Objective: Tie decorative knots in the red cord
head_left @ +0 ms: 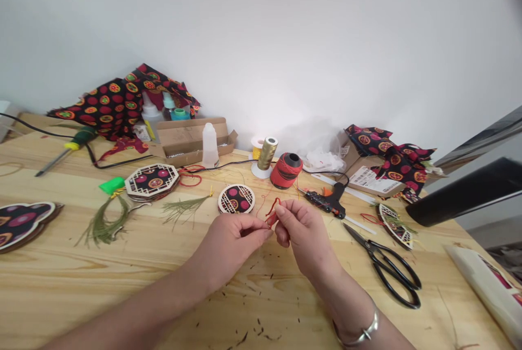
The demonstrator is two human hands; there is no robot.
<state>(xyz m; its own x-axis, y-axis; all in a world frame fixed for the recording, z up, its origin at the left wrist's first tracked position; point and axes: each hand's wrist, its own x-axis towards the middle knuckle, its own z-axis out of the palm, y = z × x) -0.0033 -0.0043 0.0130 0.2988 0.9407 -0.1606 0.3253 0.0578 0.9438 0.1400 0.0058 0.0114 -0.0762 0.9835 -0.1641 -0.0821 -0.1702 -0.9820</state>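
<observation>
A short piece of red cord (pixel 273 208) is pinched between my two hands, with a small loop of it rising above the fingers. My left hand (pixel 234 238) grips it between thumb and index finger. With its thumb against its bent fingers, my right hand (pixel 300 233) holds the other part of the cord. Just beyond my left hand lies a round ornament (pixel 236 199) with a pale lattice frame over dark patterned fabric. Behind the hands stands a spool of red thread (pixel 286 170), and a thin red strand trails near the cord.
Black scissors (pixel 385 266) and a glue gun (pixel 327 199) lie to the right. Green tassels (pixel 106 218), an octagonal ornament (pixel 152 180) and a screwdriver (pixel 65 150) are on the left. A white bottle (pixel 210 146) stands by an open cardboard box (pixel 179 138). Dark scraps dot the wooden table (pixel 163 285).
</observation>
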